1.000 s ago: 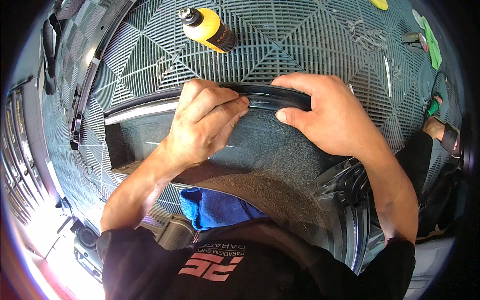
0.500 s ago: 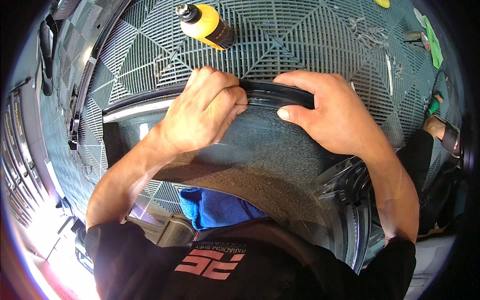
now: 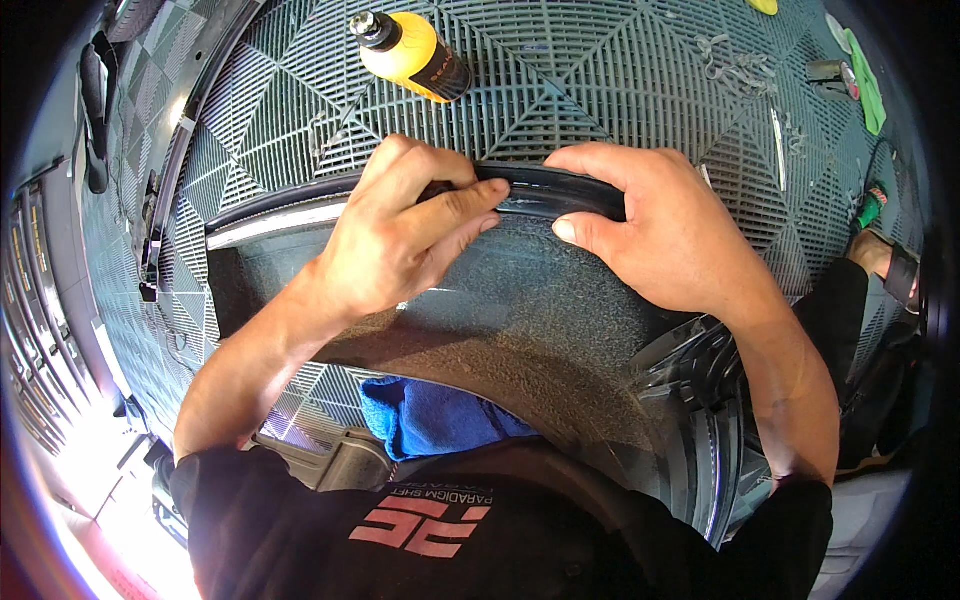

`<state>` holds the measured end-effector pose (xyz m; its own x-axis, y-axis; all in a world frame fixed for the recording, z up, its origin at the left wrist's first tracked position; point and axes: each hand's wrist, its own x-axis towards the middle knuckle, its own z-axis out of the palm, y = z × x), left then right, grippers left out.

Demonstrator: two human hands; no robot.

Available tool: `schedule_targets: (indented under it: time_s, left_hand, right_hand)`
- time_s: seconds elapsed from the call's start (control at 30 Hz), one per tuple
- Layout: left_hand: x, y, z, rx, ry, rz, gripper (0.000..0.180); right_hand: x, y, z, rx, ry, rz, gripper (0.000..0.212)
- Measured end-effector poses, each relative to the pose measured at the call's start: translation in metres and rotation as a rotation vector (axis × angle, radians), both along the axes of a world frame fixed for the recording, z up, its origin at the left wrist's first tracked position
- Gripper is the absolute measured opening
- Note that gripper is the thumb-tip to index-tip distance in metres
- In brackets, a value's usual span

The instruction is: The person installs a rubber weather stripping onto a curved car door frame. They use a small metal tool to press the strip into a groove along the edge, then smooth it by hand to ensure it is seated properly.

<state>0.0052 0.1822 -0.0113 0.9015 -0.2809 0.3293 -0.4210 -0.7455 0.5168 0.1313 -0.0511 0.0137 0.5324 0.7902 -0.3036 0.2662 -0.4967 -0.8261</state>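
A dark, dusty, curved car panel (image 3: 520, 290) lies across in front of me, with a glossy black trim strip (image 3: 560, 190) along its far edge. My left hand (image 3: 395, 225) is closed on this strip near its middle, fingers bent over the far side, index finger and thumb pointing right along it. To its right, my right hand (image 3: 660, 215) clasps the same edge, the thumb on the near face and the fingers over the far side. What lies under my fingers is hidden. Left of my left hand, the edge shows a bright reflection.
A yellow bottle (image 3: 408, 58) with a black cap stands on the grey grid floor (image 3: 600, 90) beyond the panel. Blue cloth (image 3: 435, 415) lies close to my body. At the right are a green cloth (image 3: 868, 90), a green bottle (image 3: 870, 205) and someone's foot (image 3: 875, 255).
My left hand has shifted its grip on the strip: its index finger now stretches farther right, and the fist has loosened slightly. My right hand stays almost where it was.
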Motion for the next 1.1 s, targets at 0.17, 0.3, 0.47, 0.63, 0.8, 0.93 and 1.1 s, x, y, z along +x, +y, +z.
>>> schedule_targets:
  time_s: [0.17,0.3,0.47,0.63,0.8,0.93,1.1]
  left_hand:
    - [-0.004,-0.003,-0.006,-0.07,-0.065,0.021,0.027]
    - [-0.002,-0.009,-0.004,0.069,-0.066,0.055,0.027]
    - [-0.001,-0.003,-0.004,0.155,-0.041,-0.005,0.028]
    - [0.008,0.011,0.007,0.062,0.074,-0.138,0.028]
    - [0.003,0.014,-0.002,-0.012,-0.059,-0.088,0.035]
    - [-0.002,0.005,0.009,0.017,-0.007,-0.041,0.038]
    - [-0.005,0.009,0.002,0.029,-0.081,-0.067,0.036]
  right_hand:
    - [-0.001,0.0,-0.002,0.029,-0.023,-0.004,0.033]
    - [-0.002,-0.003,-0.007,0.041,-0.062,-0.018,0.034]
    - [0.0,-0.001,-0.003,0.015,-0.022,-0.002,0.034]
    - [0.001,-0.001,0.002,-0.005,0.002,0.002,0.034]
    - [-0.001,0.0,0.0,0.033,-0.059,0.005,0.034]
    - [-0.001,0.0,0.001,0.023,-0.03,0.019,0.034]
    - [0.0,0.0,0.005,-0.017,-0.033,0.029,0.034]
